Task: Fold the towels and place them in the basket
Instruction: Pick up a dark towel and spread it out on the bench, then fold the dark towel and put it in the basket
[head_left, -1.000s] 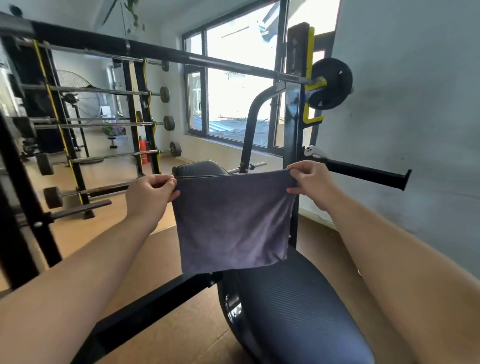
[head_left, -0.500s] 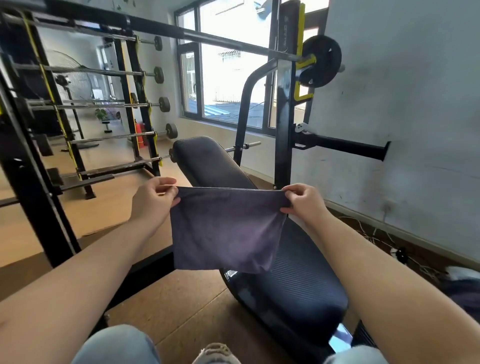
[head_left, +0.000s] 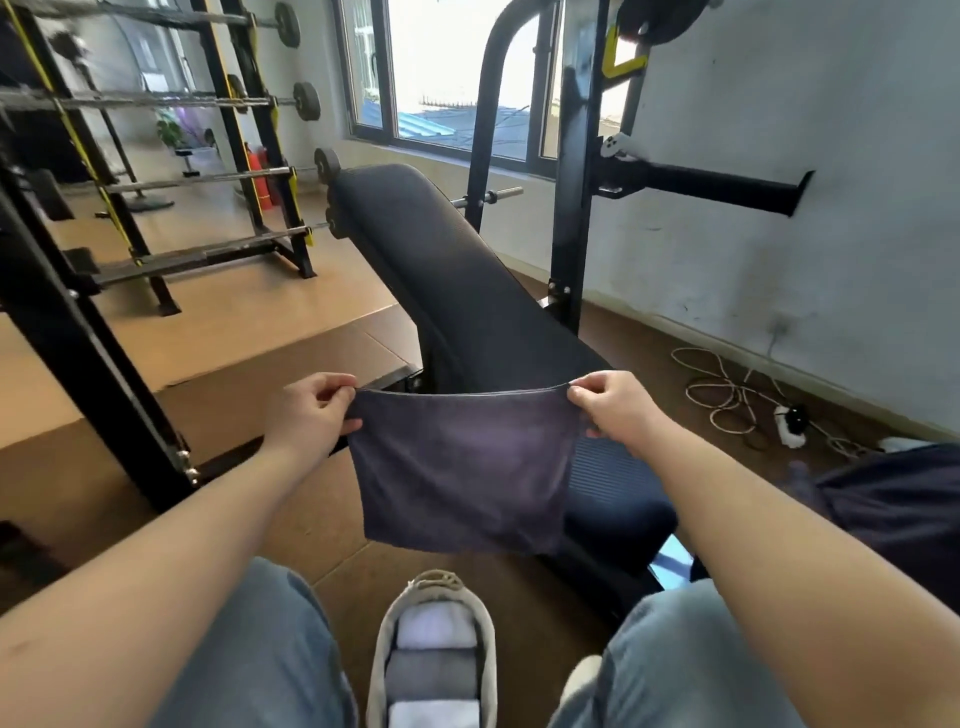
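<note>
Left hand (head_left: 311, 415) and right hand (head_left: 615, 410) pinch the towel (head_left: 462, 473) before the bench (head_left: 457, 280); basket (head_left: 381, 660) below, apparently holding towels (head_left: 435, 673).

Two hands (head_left: 311, 418) (head_left: 615, 410), one dark towel (head_left: 462, 478), one basket (head_left: 379, 670), three folded towels (head_left: 434, 631) (head_left: 431, 675) (head_left: 431, 716), one bench (head_left: 457, 280).

Beyond the right hand (head_left: 613, 410), a dark weight bench (head_left: 457, 291) slopes toward a bright window (head_left: 441, 67); barbell racks (head_left: 249, 130) stand beyond the left hand (head_left: 311, 410).

Towel (head_left: 462, 478) lowered — basket (head_left: 382, 660) now in view below.
</note>
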